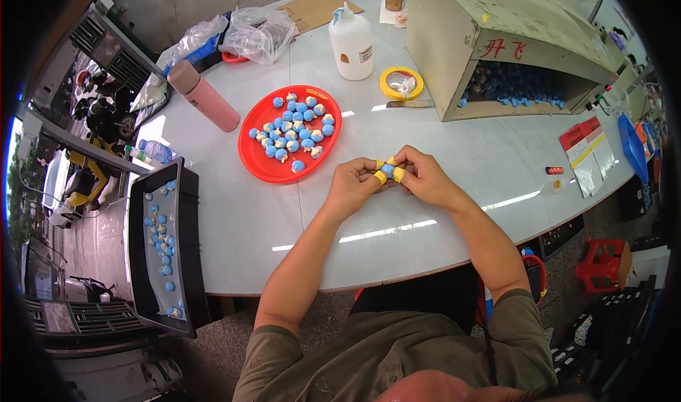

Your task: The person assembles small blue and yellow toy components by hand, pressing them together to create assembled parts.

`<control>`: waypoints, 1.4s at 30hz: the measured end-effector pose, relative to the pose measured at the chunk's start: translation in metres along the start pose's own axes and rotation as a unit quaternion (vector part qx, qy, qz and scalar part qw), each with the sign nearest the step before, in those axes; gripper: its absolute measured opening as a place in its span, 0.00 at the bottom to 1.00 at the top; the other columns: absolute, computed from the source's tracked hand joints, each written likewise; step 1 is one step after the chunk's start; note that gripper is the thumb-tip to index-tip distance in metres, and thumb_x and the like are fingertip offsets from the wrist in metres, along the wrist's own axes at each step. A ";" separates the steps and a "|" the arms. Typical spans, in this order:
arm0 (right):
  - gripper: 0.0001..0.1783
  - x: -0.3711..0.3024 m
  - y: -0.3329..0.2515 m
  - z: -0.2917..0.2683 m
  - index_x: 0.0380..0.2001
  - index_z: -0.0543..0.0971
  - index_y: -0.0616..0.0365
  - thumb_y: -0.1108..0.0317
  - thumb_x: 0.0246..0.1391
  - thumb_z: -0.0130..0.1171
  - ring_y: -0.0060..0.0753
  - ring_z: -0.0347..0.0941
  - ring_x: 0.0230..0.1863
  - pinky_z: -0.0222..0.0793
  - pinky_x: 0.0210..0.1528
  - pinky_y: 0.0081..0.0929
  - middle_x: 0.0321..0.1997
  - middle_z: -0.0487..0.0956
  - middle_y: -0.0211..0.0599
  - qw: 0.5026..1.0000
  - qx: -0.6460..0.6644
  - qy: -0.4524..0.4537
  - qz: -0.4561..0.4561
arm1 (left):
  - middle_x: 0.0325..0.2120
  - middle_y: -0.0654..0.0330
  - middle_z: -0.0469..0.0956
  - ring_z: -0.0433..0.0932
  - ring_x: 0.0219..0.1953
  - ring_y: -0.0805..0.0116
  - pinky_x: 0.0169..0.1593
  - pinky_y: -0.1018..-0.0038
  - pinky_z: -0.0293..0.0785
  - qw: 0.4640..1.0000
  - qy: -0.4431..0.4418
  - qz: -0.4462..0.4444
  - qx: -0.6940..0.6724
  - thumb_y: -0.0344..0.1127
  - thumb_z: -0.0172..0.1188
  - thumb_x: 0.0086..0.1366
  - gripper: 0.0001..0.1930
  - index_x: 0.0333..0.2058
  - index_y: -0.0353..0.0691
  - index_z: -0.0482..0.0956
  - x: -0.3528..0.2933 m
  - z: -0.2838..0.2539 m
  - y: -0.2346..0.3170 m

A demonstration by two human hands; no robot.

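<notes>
Poster: ok, standing by the worktop (248,232) here. The person's left hand (352,188) and right hand (425,178) are nearly touching, fingertips of both pinched on one small blue ball (387,170).

Reply: bare fingertips or what?

Poster: nah, there are yellow finger covers (381,177) on the thumbs and fingers doing the pinching. The ball's just above the worktop, pretty much straight in front of the person, can't tell if it's touching.

Reply: anything else near it?

Poster: a red plate (264,168) just beyond the left hand, loaded with blue balls with pale tufts. Way off left there's a long black tray (190,224) with more blue balls lying about in it. Pink bottle (206,98) behind the plate, white jug (351,51) further back, yellow tape roll (384,84) near that. Back right, a big open-fronted box (449,75) has dark blue bits heaped inside.
</notes>
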State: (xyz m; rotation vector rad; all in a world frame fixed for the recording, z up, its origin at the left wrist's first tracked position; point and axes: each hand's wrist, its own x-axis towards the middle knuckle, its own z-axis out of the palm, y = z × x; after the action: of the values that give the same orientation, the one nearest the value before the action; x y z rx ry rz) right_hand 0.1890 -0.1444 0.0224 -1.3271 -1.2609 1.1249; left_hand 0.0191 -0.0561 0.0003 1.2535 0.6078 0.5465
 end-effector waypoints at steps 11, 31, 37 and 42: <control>0.06 -0.003 0.009 0.010 0.35 0.68 0.64 0.82 0.53 0.47 0.16 0.66 0.26 0.64 0.27 0.19 0.28 0.73 0.32 0.998 -0.015 0.024 -0.051 | 0.38 0.52 0.77 0.79 0.42 0.67 0.48 0.71 0.80 0.999 0.008 0.040 0.010 0.21 0.56 0.62 0.08 0.40 0.24 0.73 0.001 0.001 -0.013; 0.06 -0.001 0.020 0.009 0.35 0.67 0.61 0.82 0.55 0.48 0.13 0.62 0.25 0.60 0.26 0.15 0.28 0.70 0.27 0.996 -0.036 0.022 -0.074 | 0.35 0.55 0.79 0.80 0.37 0.74 0.43 0.80 0.79 0.996 0.042 0.051 0.066 0.22 0.59 0.60 0.09 0.38 0.26 0.74 -0.001 0.002 -0.014; 0.06 0.000 0.020 0.010 0.35 0.67 0.61 0.82 0.55 0.48 0.12 0.63 0.26 0.61 0.27 0.15 0.28 0.70 0.27 0.997 -0.030 0.023 -0.066 | 0.37 0.53 0.78 0.80 0.38 0.73 0.44 0.77 0.79 0.997 0.034 0.052 0.047 0.22 0.58 0.61 0.09 0.40 0.26 0.73 -0.001 0.004 -0.013; 0.06 0.001 0.021 0.011 0.35 0.68 0.62 0.82 0.54 0.49 0.13 0.66 0.28 0.63 0.30 0.15 0.29 0.72 0.28 0.995 -0.043 0.035 -0.080 | 0.37 0.53 0.78 0.80 0.39 0.71 0.45 0.75 0.79 0.998 0.025 0.044 0.039 0.22 0.56 0.62 0.09 0.41 0.25 0.72 0.000 0.002 -0.014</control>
State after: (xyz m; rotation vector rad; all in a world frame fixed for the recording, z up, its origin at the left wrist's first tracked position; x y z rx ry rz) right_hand 0.1812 -0.1436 0.0001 -1.2925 -1.3511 0.9130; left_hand 0.0211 -0.0610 -0.0133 1.3477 0.6226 0.6335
